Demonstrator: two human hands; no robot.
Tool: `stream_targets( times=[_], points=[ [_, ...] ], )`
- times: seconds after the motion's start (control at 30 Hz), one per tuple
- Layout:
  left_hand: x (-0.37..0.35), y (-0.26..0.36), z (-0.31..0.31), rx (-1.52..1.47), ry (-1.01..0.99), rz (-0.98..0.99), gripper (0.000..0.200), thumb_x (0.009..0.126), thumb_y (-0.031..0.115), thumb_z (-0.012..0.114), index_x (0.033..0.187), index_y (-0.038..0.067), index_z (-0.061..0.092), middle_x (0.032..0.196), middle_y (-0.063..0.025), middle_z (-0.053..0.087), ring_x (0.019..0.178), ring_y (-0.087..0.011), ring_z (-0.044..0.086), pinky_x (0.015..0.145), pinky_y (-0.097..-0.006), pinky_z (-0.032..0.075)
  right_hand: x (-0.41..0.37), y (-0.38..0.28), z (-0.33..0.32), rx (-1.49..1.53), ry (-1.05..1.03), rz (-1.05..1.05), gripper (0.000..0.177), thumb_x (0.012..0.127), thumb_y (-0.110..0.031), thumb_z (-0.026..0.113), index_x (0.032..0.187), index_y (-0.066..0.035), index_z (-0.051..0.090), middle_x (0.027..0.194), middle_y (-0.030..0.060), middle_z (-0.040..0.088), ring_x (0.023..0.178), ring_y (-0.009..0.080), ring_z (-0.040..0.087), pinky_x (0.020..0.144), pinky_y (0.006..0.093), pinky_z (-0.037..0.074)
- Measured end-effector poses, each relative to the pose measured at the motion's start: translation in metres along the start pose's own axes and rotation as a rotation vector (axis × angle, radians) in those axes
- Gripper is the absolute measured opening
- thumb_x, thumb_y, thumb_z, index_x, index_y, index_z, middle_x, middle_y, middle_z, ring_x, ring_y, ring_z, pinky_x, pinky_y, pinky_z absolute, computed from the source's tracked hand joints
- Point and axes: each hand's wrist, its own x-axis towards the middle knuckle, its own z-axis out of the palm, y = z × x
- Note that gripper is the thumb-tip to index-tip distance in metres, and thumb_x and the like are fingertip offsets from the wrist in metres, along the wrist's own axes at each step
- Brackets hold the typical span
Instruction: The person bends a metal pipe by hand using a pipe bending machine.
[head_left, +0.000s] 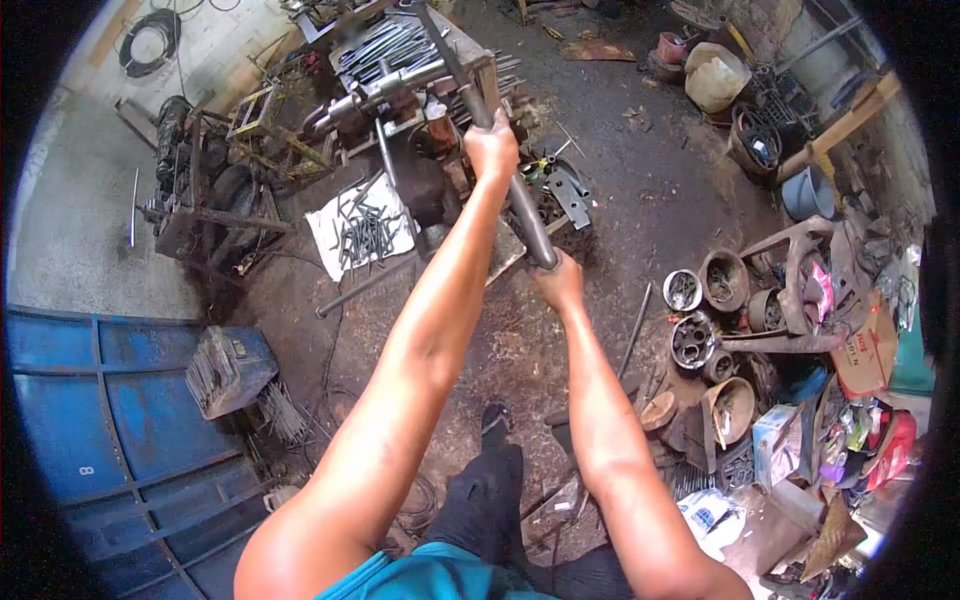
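Observation:
A long dark metal pipe [526, 215] slants from the top centre down to the middle of the view. My left hand [492, 148] is closed round it partway up. Close to the pipe's lower end, my right hand [560, 280] is wrapped on it. The pipe's upper part passes beside a workbench [475, 45] that bears a pile of metal rods [395, 48] and a horizontal steel bar [400, 82]. Below the bench, a white sheet [325, 235] holds many short bent metal pieces [367, 232].
Blue metal panels [60, 400] stand at the left, with a container of thin rods [225, 370] beside them. At the right are bowls of small parts [692, 340], a wooden frame [800, 270], a blue-grey bucket [807, 193] and a cardboard box [865, 350]. A coiled cable [150, 43] hangs top left.

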Motion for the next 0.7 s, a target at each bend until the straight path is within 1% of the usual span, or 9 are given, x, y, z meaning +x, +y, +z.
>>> stream_targets(
  times=[0.1, 0.13, 0.17, 0.2, 0.3, 0.37, 0.53, 0.63, 0.7],
  points=[
    [-0.003, -0.008, 0.000, 0.035, 0.002, 0.015, 0.040, 0.086, 0.034, 0.065, 0.071, -0.002, 0.060, 0.054, -0.0113, 0.059, 0.048, -0.0233, 0.061, 0.047, -0.0388, 0.048, -0.039, 0.027, -0.008, -0.101, 0.027, 0.114, 0.037, 0.070, -0.025, 0.072, 0.098, -0.004, 0.062, 0.082, 0.0219, 0.066, 0.082, 0.0398, 0.065, 0.071, 0.0436, 0.050],
    [-0.001, -0.005, 0.000, 0.066, -0.016, 0.029, 0.042, 0.086, 0.037, 0.065, 0.071, -0.002, 0.061, 0.055, -0.0123, 0.060, 0.048, -0.0243, 0.062, 0.047, -0.0387, 0.048, -0.051, 0.032, -0.011, -0.106, 0.037, 0.048, 0.040, 0.070, -0.019, 0.075, 0.104, -0.006, 0.062, 0.079, 0.0175, 0.066, 0.076, 0.0281, 0.067, 0.069, 0.0382, 0.049],
    [0.003, -0.002, -0.003, 0.102, -0.029, 0.039, 0.044, 0.086, 0.039, 0.065, 0.070, -0.001, 0.061, 0.056, -0.0132, 0.060, 0.048, -0.0253, 0.062, 0.047, -0.0387, 0.048, -0.055, 0.036, -0.013, -0.106, 0.047, 0.035, 0.040, 0.070, -0.019, 0.075, 0.104, -0.006, 0.062, 0.079, 0.0175, 0.066, 0.076, 0.0281, 0.067, 0.069, 0.0382, 0.049],
    [-0.007, 0.015, -0.015, 0.187, -0.151, -0.038, 0.044, 0.088, 0.041, 0.062, 0.090, -0.003, 0.061, 0.071, -0.0191, 0.065, 0.065, -0.0290, 0.067, 0.058, -0.0406, 0.051, -0.061, 0.033, -0.018, -0.171, 0.050, 0.042, 0.041, 0.070, -0.021, 0.076, 0.104, -0.005, 0.061, 0.079, 0.0181, 0.066, 0.078, 0.0309, 0.067, 0.069, 0.0392, 0.049],
    [-0.001, -0.043, -0.023, 0.180, -0.024, 0.191, 0.049, 0.090, 0.043, 0.059, 0.107, -0.003, 0.050, 0.086, -0.0169, 0.064, 0.073, -0.0196, 0.064, 0.058, -0.0342, 0.048, -0.083, -0.003, -0.045, -0.273, 0.094, -0.017, 0.044, 0.070, -0.025, 0.077, 0.103, -0.002, 0.059, 0.079, 0.0197, 0.066, 0.082, 0.0353, 0.067, 0.070, 0.0423, 0.049],
    [-0.039, -0.046, -0.059, 0.095, -0.212, 0.131, 0.051, 0.091, 0.037, 0.058, 0.120, 0.001, 0.039, 0.104, -0.0181, 0.062, 0.087, -0.0230, 0.063, 0.070, -0.0345, 0.049, -0.100, -0.033, -0.069, -0.216, -0.016, 0.096, 0.046, 0.070, -0.023, 0.077, 0.107, -0.002, 0.058, 0.084, 0.0222, 0.066, 0.086, 0.0356, 0.066, 0.073, 0.0438, 0.049],
    [-0.107, 0.000, -0.144, 0.349, 0.112, 0.270, 0.043, 0.083, 0.012, 0.057, 0.121, 0.002, 0.040, 0.098, -0.0191, 0.064, 0.088, -0.0306, 0.064, 0.079, -0.0396, 0.049, -0.141, -0.122, -0.131, -0.330, -0.003, 0.108, 0.042, 0.072, -0.018, 0.070, 0.111, -0.007, 0.058, 0.095, 0.0222, 0.066, 0.093, 0.0397, 0.064, 0.080, 0.0482, 0.050],
    [-0.089, 0.035, -0.167, 0.448, 0.139, 0.167, 0.051, 0.082, 0.012, 0.058, 0.126, 0.002, 0.033, 0.096, -0.0233, 0.064, 0.091, -0.0373, 0.063, 0.084, -0.0422, 0.046, -0.161, -0.183, -0.154, -0.401, 0.032, 0.172, 0.044, 0.072, -0.015, 0.067, 0.114, -0.008, 0.058, 0.098, 0.0232, 0.066, 0.095, 0.0404, 0.063, 0.083, 0.0485, 0.050],
    [-0.073, 0.052, -0.174, 0.464, 0.173, 0.300, 0.061, 0.079, 0.011, 0.058, 0.131, -0.002, 0.029, 0.092, -0.0233, 0.065, 0.086, -0.0398, 0.063, 0.079, -0.0463, 0.048, -0.163, -0.208, -0.167, -0.412, 0.066, 0.100, 0.042, 0.070, -0.015, 0.070, 0.110, -0.003, 0.060, 0.090, 0.0251, 0.066, 0.089, 0.0391, 0.065, 0.077, 0.0449, 0.051]
  ],
)
